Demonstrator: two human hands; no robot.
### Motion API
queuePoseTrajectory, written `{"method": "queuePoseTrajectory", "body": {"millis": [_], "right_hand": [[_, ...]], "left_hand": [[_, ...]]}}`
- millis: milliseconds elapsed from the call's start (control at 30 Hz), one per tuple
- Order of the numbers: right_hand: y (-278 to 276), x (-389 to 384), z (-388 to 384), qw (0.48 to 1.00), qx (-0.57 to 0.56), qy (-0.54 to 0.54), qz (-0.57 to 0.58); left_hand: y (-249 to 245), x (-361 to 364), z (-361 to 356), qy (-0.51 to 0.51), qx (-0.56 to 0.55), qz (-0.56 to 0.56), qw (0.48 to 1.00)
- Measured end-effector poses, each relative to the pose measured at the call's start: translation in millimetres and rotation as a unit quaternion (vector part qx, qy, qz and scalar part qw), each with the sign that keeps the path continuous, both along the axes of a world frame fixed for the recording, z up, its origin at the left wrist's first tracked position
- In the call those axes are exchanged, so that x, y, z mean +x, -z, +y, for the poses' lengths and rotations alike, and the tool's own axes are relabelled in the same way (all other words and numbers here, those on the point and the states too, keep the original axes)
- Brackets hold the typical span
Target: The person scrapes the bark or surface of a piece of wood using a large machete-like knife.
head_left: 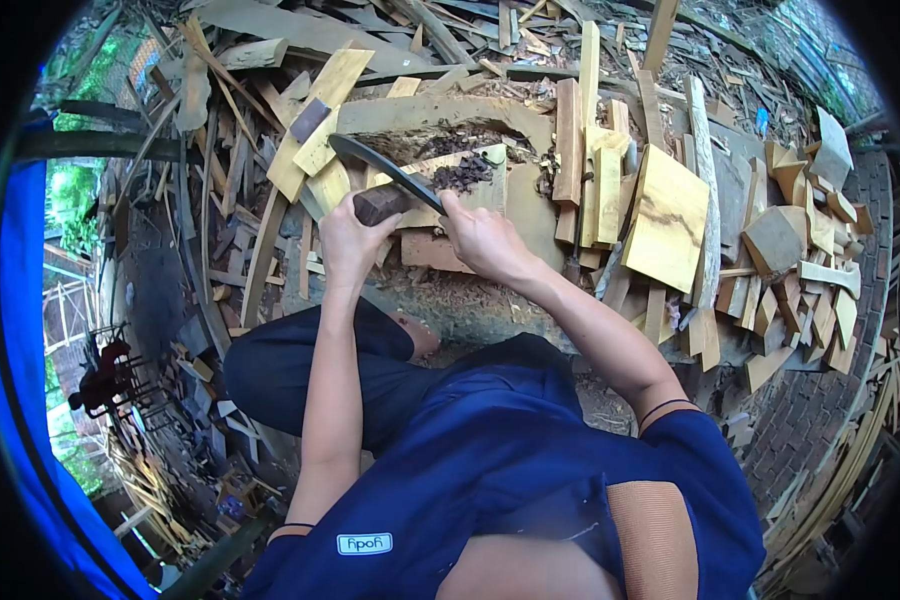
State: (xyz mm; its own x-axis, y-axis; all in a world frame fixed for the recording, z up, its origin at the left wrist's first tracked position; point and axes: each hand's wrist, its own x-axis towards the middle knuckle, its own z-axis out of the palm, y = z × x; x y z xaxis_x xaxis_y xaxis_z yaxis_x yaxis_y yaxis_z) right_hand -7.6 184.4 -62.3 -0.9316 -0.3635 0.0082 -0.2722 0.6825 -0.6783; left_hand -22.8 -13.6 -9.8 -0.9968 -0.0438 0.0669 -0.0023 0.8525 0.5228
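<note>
My left hand is closed round a small dark wood block, its fingers at the block's left end. In my right hand is a knife with a long dark curved blade, which points up and to the left, just above the block. My right fingers are wrapped round its handle, which is mostly hidden. Under both hands lies a pale wooden board with dark shavings on it. A reddish wood block lies below the board, between my wrists.
Yellow planks and a small purplish block lie at the upper left. To the right are upright wood strips, a broad yellow board and many offcuts. A blue sheet hangs at the far left.
</note>
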Motion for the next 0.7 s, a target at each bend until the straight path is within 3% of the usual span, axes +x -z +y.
{"method": "queuePoseTrajectory", "body": {"millis": [200,267,333,367,467,567,700], "right_hand": [[-68.5,10.9,-0.3,0.992,-0.088,0.035,0.079],[-39.7,13.9,-1.8,0.997,-0.043,0.023,0.057],[31.3,11.2,-0.4,0.993,0.114,0.033,0.014],[59.7,7.3,8.2,0.993,0.106,0.042,0.039],[55.6,4.9,18.4,0.994,0.097,0.034,0.037],[-12.3,6.9,10.0,0.999,0.035,0.003,0.004],[-40.3,19.4,3.3,1.000,0.011,0.003,0.012]], "left_hand": [[6.5,3.0,3.3,-0.019,0.016,0.000,1.000],[-0.8,4.1,7.9,-0.014,0.007,0.004,1.000],[3.3,5.8,2.4,-0.010,-0.020,0.010,1.000],[5.4,10.5,-3.9,-0.027,-0.004,0.018,0.999],[15.1,13.8,-17.3,-0.035,0.031,0.013,0.999],[6.2,11.8,-8.5,-0.061,0.055,-0.013,0.997],[3.6,8.7,-6.3,-0.071,0.007,-0.026,0.997]]}}
